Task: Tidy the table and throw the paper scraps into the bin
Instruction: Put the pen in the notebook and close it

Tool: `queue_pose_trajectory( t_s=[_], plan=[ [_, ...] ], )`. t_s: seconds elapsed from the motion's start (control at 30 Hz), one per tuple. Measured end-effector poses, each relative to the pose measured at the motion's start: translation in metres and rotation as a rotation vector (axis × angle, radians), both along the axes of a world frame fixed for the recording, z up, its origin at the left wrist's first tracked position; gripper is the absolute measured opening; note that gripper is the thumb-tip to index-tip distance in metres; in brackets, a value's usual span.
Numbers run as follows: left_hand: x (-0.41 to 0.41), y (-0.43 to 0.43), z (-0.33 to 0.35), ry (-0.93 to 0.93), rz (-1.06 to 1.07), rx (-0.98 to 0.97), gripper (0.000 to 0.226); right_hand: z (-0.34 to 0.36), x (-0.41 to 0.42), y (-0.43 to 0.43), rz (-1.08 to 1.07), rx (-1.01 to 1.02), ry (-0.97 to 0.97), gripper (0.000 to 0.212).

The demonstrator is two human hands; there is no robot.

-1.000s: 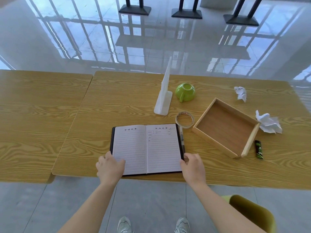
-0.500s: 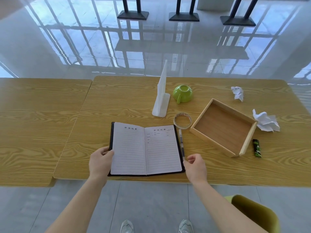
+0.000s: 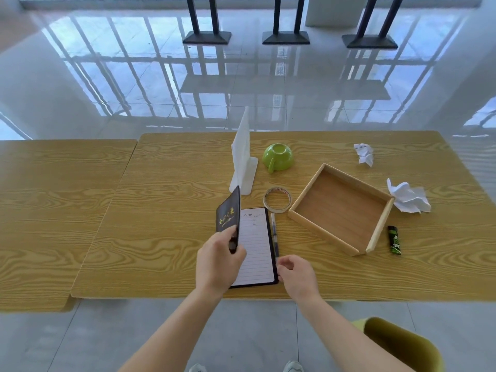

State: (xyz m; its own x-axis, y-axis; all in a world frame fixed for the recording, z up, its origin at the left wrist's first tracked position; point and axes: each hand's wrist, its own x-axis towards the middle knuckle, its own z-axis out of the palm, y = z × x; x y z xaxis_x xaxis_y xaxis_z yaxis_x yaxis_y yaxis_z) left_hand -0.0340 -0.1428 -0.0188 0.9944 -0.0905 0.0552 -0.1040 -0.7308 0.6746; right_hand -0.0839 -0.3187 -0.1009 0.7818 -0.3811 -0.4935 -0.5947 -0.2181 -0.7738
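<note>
A: Entry, hands. The left hand [image 3: 218, 260] is seen clenched on the black cover [image 3: 228, 216] of the notebook [image 3: 255, 245]; the cover is held raised, near upright, with gold lettering facing left. The right-hand lined page is left flat on the table [image 3: 161, 224], just right of the left fingers.

B: And the right hand [image 3: 295, 273]?

A: It is recorded at the notebook's lower right corner, fingers loosely curled, fingertips at or touching the cover edge. Nothing is grasped, as far as can be told. A pen [image 3: 274, 234] is lying along the notebook's right edge, just beyond the right fingertips.

B: Position of the paper scraps?

A: Two are noted, both on the table, well apart from both hands. The larger crumpled scrap [image 3: 408, 196] is found far right of the right fingers, just beside the right corner of the wooden tray [image 3: 378, 229]. The smaller crumpled scrap [image 3: 364, 154] is set farther back, beyond the tray. No bin is identified with certainty.

B: Other items?

A: A tape roll [image 3: 277, 199] is placed beyond the pen tip, near the tray's left corner. A white stand [image 3: 243, 159] is upright just behind the raised cover. A green cup [image 3: 278, 157] is lying overturned, right of the stand. A small black and green object [image 3: 394, 240] is seen right of the tray's near end, touching nothing. A yellow-green chair [image 3: 397, 345] is partly visible below the right forearm.
</note>
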Motion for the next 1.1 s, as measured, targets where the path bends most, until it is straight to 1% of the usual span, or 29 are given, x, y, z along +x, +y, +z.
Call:
queue_pose_trajectory(
  t_s=[0.07,0.23,0.33,0.43,0.57,0.67,0.77,0.87,1.0,1.1],
  plan=[
    [0.000,-0.017,-0.007,-0.001,-0.015,0.078,0.026,0.000,0.001,-0.004,0.048,0.000,-0.002,0.021],
    [-0.002,-0.055,-0.026,0.076,-0.033,0.275,0.019,-0.002,0.005,-0.017,0.110,0.101,-0.014,0.031],
    [-0.002,-0.074,-0.037,0.111,-0.030,0.397,0.018,-0.002,0.008,-0.026,0.184,0.107,-0.018,0.028],
    [-0.001,-0.087,-0.051,0.117,-0.030,0.515,0.022,-0.002,0.009,-0.037,0.247,0.065,-0.020,0.020],
    [-0.003,-0.094,-0.065,0.105,-0.095,0.628,0.031,-0.002,0.009,-0.054,0.231,-0.010,-0.023,0.019],
    [-0.007,-0.088,-0.070,0.068,-0.138,0.625,0.039,-0.001,0.010,-0.060,0.198,-0.043,-0.013,0.018],
    [-0.012,-0.069,-0.070,-0.015,-0.151,0.505,0.039,0.002,0.018,-0.061,0.203,-0.111,-0.030,0.018],
    [-0.020,-0.042,-0.074,-0.068,-0.166,0.416,0.045,0.004,0.036,-0.054,0.262,-0.240,-0.062,0.023],
    [-0.026,-0.013,-0.082,-0.012,-0.319,0.520,0.066,0.004,0.061,-0.040,0.313,-0.408,-0.085,0.029],
    [-0.025,-0.002,-0.085,0.021,-0.385,0.568,0.070,0.002,0.073,-0.034,0.329,-0.498,-0.063,0.033]
  ],
)
